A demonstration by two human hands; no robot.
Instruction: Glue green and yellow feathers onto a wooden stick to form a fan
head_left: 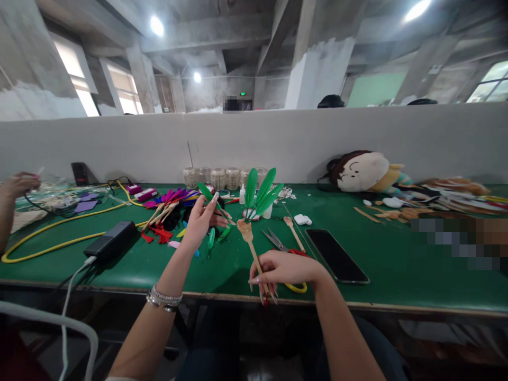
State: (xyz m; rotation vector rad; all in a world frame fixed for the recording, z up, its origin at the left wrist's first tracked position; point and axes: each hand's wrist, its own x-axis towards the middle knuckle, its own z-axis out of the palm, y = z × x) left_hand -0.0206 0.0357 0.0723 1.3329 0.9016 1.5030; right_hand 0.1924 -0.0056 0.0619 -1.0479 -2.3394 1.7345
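My left hand (pixel 202 218) pinches a green feather (pixel 205 191) left of the stick, its quill pointing down and right toward the stick's head. In my right hand (pixel 273 272) is the lower part of a wooden stick (pixel 254 253), tilted, with a small red tassel (pixel 266 299) at its lower end. Several green feathers (pixel 265 186) fan upward from the stick's wide brownish head. Loose green feathers (pixel 211 239) lie on the table below my left hand. Scissors (pixel 275 240) rest open behind my right hand.
Green table (pixel 234 270) holds a phone (pixel 337 255), white case (pixel 302 219), second stick (pixel 294 234), glue bottle (pixel 242 193), jars (pixel 218 179), coloured feathers (pixel 170 198), black adapter (pixel 111 239), yellow cable (pixel 51 251) and doll (pixel 363 172). Another person's hand (pixel 21 184) is far left.
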